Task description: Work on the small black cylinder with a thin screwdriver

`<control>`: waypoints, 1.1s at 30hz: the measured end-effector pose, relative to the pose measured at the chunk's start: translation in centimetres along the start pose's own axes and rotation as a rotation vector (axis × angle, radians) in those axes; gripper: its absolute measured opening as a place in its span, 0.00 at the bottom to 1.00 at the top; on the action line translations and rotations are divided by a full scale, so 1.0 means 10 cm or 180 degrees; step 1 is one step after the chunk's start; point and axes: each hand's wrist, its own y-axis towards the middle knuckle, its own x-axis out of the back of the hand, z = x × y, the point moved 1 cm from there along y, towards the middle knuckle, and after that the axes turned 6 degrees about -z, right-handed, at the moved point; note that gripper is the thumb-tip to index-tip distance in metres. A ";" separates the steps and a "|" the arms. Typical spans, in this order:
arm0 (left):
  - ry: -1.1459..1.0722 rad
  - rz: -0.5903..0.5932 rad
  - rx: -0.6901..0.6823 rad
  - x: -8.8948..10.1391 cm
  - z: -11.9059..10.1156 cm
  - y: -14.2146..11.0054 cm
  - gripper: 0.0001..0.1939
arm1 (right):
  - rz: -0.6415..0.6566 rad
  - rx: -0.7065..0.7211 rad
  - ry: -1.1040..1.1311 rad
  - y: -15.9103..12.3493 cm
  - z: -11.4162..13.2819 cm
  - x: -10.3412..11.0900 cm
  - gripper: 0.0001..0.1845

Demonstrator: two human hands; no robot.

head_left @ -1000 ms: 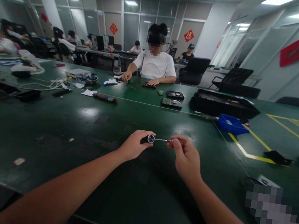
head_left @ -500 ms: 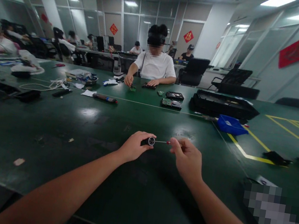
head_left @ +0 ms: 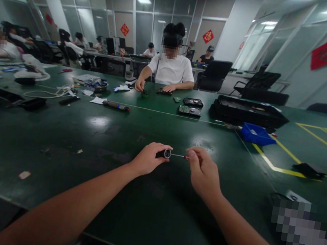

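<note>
My left hand (head_left: 146, 159) is closed around a short black cylindrical part (head_left: 167, 153), with its round, silver-rimmed end facing me. What exactly this part is, I cannot make out. In my right hand (head_left: 206, 173) a thin screwdriver (head_left: 179, 155) is pinched, red near the fingers. Its metal shaft points left and reaches the right side of the black part. Most of the screwdriver's handle is hidden by my fingers. Both hands are held in front of me above the green table (head_left: 122, 223).
Across the table a person in a white shirt (head_left: 171, 70) handles small electronic parts. Hard drives (head_left: 189, 111) lie nearby, beside a long black tray (head_left: 247, 113) and a blue bin (head_left: 257, 134). A dark tool (head_left: 116, 106) and a white cable (head_left: 51, 94) lie left.
The camera view has shifted slightly, moving the scene a little to the right. My hands keep nearly the same pose, with the screwdriver still against the black part.
</note>
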 end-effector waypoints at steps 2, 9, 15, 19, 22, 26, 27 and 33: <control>-0.0006 -0.0025 0.0008 0.00 0.00 0.00 0.20 | -0.0039 0.0032 0.0239 0.00 0.00 0.00 0.12; 0.0025 -0.0050 0.0018 -0.01 0.01 0.00 0.19 | -0.0020 -0.0110 0.0347 -0.02 -0.02 -0.03 0.14; 0.0008 -0.0172 0.0124 0.01 -0.01 0.00 0.20 | -0.0068 -0.0149 0.0864 0.01 -0.08 -0.06 0.13; 0.0066 -0.0101 0.0131 0.01 -0.01 0.00 0.20 | -0.0021 -0.0185 0.0584 0.01 -0.06 -0.06 0.16; 0.0059 -0.0098 0.0140 0.00 0.00 0.00 0.20 | -0.0246 -0.0380 0.1119 0.01 -0.08 -0.10 0.12; 0.0017 -0.0088 0.0058 0.00 -0.01 0.01 0.21 | -0.0455 -0.0909 0.2097 0.05 -0.18 -0.18 0.13; -0.0001 -0.0088 -0.0019 0.01 -0.01 0.02 0.21 | -0.0477 -0.1092 0.2376 0.07 -0.21 -0.19 0.13; 0.0267 -0.0022 -0.0212 0.04 0.06 0.08 0.19 | -0.0541 -0.1832 0.2838 0.14 -0.34 -0.20 0.11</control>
